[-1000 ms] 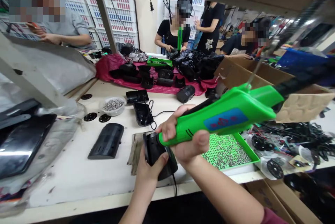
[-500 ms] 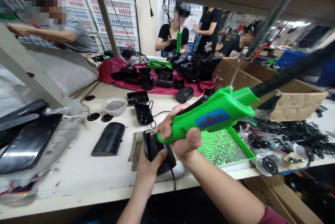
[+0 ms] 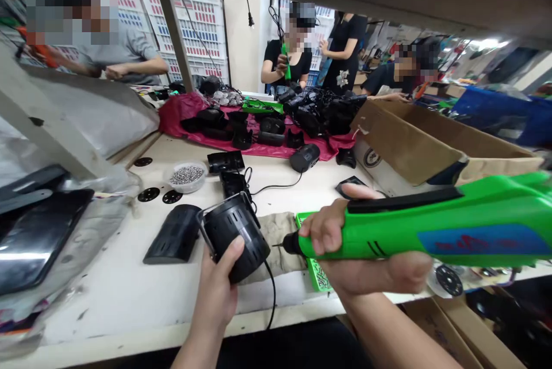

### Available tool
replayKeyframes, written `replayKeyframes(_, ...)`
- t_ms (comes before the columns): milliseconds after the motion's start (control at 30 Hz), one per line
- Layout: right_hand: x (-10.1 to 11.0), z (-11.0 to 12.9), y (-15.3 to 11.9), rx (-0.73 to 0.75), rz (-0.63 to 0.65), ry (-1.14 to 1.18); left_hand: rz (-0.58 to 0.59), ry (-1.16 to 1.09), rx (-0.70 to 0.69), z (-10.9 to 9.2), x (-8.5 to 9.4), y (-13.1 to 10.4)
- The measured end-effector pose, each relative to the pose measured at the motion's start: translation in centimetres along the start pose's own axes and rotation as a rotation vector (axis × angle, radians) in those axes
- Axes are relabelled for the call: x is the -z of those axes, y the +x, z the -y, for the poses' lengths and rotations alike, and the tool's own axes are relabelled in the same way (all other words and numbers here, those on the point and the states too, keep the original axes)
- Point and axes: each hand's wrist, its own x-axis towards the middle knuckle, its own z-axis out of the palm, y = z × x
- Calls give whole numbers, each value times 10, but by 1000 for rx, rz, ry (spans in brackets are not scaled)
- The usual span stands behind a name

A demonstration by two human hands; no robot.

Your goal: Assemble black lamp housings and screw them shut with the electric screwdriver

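Note:
My left hand (image 3: 219, 277) is closed round a black slotted housing (image 3: 237, 231) with a metal bracket on it and a cable hanging below. In my right hand (image 3: 345, 242) is a green electric screwdriver (image 3: 397, 231), its thin bit pointing left towards the housing without touching it. Beneath them lies a grey-brown cloth (image 3: 280, 231). The screwdriver and my right hand partly cover a green tray (image 3: 318, 278) of screws. A black half shell (image 3: 175, 234) rests on the table left of my left hand.
A bowl of small metal parts (image 3: 187, 176) and black discs (image 3: 149, 194) stand at the left. Black housings lie on a pink sheet (image 3: 172, 113) behind. A cardboard box (image 3: 409, 139) is at the right. Co-workers sit beyond, and a shelf post (image 3: 175, 33) rises at the left.
The screwdriver has come away from the housing and swung level, to the right. My left hand has lifted and turned the housing, so its slotted side and bracket now show.

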Motion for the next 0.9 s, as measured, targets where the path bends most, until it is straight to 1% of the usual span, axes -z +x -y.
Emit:
replayKeyframes(133,-4,-11,2,17,-18,15,17,-2,5,5,-3,5)
replayKeyframes(233,-8,-17,6,12,-1,-1,-5,-21,34,12,-1,9)
replayKeyframes(433,-3,-33,6,-31,18,16,16,-26,46,22,1,10)
replayKeyframes(500,-2,-36,6,-59,28,4,-1,-25,51,22,0,8)
replayKeyframes(600,-1,-33,7,-64,46,2,-37,-34,55,21,-2,8)
replayKeyframes(700,0,-23,8,-55,59,33,-41,-33,52,20,-2,10)
replayKeyframes(800,0,-17,7,-59,36,72,-37,-21,52,21,-2,11)
replayKeyframes(900,-1,-20,5,-49,10,85,-27,-26,35,23,-2,10)
